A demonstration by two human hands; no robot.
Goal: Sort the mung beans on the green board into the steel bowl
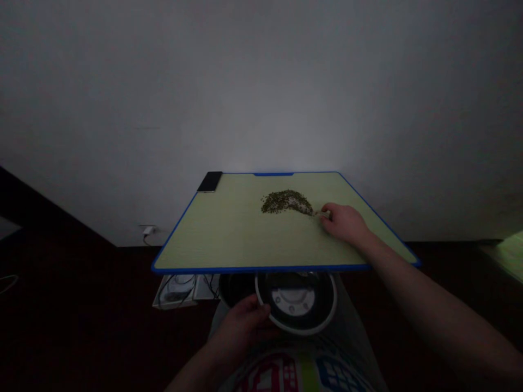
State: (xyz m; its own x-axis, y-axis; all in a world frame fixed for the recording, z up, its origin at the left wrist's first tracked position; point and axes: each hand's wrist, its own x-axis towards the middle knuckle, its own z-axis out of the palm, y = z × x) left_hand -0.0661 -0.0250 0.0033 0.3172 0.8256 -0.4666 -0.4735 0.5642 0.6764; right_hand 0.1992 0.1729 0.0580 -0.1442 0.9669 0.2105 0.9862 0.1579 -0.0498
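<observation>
A heap of small dark green grains, like mung beans, lies on the pale yellow-green tabletop with a blue rim. At the heap's right end, my right hand is closed in a pinch on a small pale piece, too blurred to name. Whitish patches show among the grains beside it. Below the table's front edge, a round metal bowl rests over my lap, its far side hidden under the table. My left hand grips its left rim, thumb uppermost. The bowl's shiny bottom shows.
A dark phone lies at the table's back left corner. Behind stands a plain grey wall with a plugged-in charger low on the left. Under the table are another dark bowl and a white box with cables.
</observation>
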